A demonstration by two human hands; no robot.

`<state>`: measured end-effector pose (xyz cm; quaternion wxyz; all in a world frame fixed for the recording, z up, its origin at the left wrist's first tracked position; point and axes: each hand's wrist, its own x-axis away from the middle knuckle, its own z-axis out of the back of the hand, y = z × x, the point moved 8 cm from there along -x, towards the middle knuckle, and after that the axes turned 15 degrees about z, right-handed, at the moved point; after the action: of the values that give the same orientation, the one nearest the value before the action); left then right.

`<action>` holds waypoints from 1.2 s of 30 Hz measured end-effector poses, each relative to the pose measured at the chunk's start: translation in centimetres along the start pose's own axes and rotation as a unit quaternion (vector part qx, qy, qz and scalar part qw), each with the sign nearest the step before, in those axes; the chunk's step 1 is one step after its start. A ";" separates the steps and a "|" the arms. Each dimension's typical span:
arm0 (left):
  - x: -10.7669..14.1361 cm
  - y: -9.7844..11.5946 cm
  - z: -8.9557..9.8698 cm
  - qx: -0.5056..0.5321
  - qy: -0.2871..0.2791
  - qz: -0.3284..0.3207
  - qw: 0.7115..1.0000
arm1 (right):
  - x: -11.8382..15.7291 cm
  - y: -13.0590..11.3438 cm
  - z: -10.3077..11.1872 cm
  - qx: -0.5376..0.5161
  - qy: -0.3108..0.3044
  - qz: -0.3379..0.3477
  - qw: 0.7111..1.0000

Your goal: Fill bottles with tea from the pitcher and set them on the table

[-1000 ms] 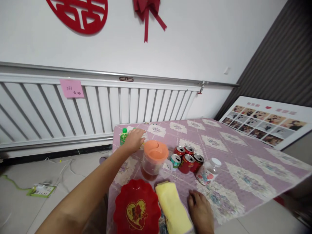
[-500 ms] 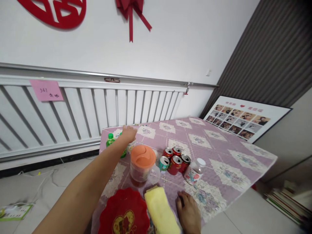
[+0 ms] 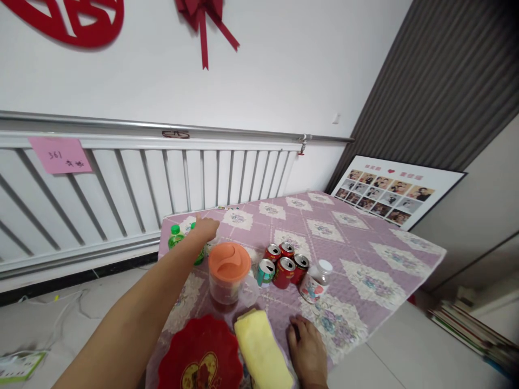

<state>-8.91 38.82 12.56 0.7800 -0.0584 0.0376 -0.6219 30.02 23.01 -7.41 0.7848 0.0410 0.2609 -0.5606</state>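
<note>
My left hand (image 3: pixel 206 229) reaches across the table, just right of two green-capped bottles (image 3: pixel 175 236), partly covering one. Its fingers curl down, and what they hold, if anything, is hidden; something clear shows beneath. Under my forearm stands a clear plastic jar (image 3: pixel 225 289) with an orange lid (image 3: pixel 230 262). My right hand (image 3: pixel 308 348) rests palm down on the patterned tablecloth (image 3: pixel 279 305), fingers loosely bent and nothing in it. Beside it lies a folded yellow cloth (image 3: pixel 263 348), with a red scalloped tray (image 3: pixel 178 346) to the left of that.
Several drink cans, red ones (image 3: pixel 284 273) and a teal one (image 3: pixel 266 273), stand grouped mid-table. A white-capped bottle (image 3: pixel 316 283) is right of them. Behind the table runs a white radiator (image 3: pixel 239 173); a photo board (image 3: pixel 389 189) leans at the right.
The whole view has shifted slightly, moving the scene left. My left hand stays by the green bottles, a little lower in view. My right hand rests in the same place.
</note>
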 end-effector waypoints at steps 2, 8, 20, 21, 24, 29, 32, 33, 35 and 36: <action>0.4 0.2 0.3 0.012 0.012 -0.008 1.000 | 0.0 -0.1 0.1 0.001 0.002 0.002 1.000; 2.0 0.0 3.2 0.055 0.054 -0.017 0.997 | -0.2 -0.4 0.3 0.002 -0.003 -0.002 1.000; 8.4 -5.0 11.9 0.183 0.184 -0.003 0.966 | -0.6 -0.4 0.0 0.015 -0.034 -0.008 0.999; 9.2 -5.8 12.5 0.208 0.200 -0.007 0.957 | -0.7 -0.6 0.1 0.015 -0.039 -0.009 0.999; 12.2 -8.2 14.2 0.287 0.260 -0.030 0.921 | -0.9 -1.2 0.6 0.013 -0.053 -0.023 0.998; 18.0 -11.8 15.4 0.359 0.303 -0.036 0.882 | -1.0 -2.0 0.8 0.011 -0.070 -0.034 0.997; 21.1 -12.6 14.6 0.388 0.271 -0.029 0.880 | -0.9 -2.0 0.7 0.010 -0.071 -0.042 0.997; 22.0 -12.7 13.9 0.400 0.254 -0.030 0.880 | -0.8 -2.0 0.7 0.010 -0.070 -0.044 0.997; 23.5 -12.4 12.1 0.425 0.217 -0.038 0.878 | -0.8 -2.0 0.6 0.007 -0.066 -0.045 0.997; 24.2 -12.1 11.0 0.437 0.199 -0.043 0.876 | -0.8 -2.0 0.6 0.005 -0.063 -0.046 0.997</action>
<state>-13.77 13.07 25.45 0.6745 0.4118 -0.0857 -0.6068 28.29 22.77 -6.09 0.7731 -0.0026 0.2100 -0.5986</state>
